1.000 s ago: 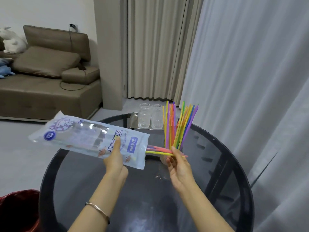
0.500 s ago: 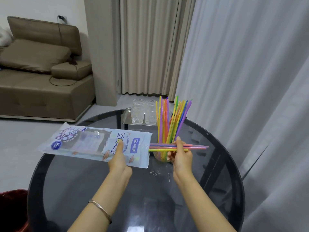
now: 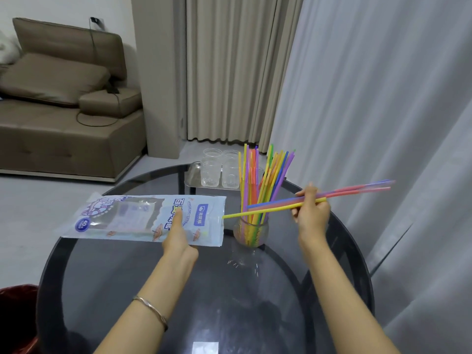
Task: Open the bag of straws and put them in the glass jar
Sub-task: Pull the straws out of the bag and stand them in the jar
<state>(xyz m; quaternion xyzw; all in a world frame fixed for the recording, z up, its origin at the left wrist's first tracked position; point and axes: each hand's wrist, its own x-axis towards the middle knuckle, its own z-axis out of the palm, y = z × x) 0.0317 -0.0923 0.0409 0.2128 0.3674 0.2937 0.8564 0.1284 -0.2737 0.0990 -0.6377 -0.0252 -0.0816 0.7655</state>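
The bag of straws [image 3: 143, 217] is open at its right end and held flat, just above the counter [image 3: 127, 277], the left hand [image 3: 176, 238] pinching it with the thumb on top and the other fingers underneath. It looks nearly empty now, though a faint straw or two may remain inside; hard to tell through the printed film. Most of the job looks done: a thick bunch of coloured straws [image 3: 258, 180] stands fanned out in the glass jar [image 3: 250, 232], which sits on the counter just right of the bag's mouth. The right hand [image 3: 310, 213] has its fingers closed on a small handful of straws [image 3: 352, 191], lying almost level, their long ends reaching out right toward the grey curtain [image 3: 383, 98] and the yellow one's tip sitting at the bag's mouth. What's left, I'd say, is tipping that handful upright and dropping it in. Room is fair: open counter in front, clear cups on a tray [image 3: 191, 175] behind the jar, and the curtain close on the right, where those long ends could brush it.
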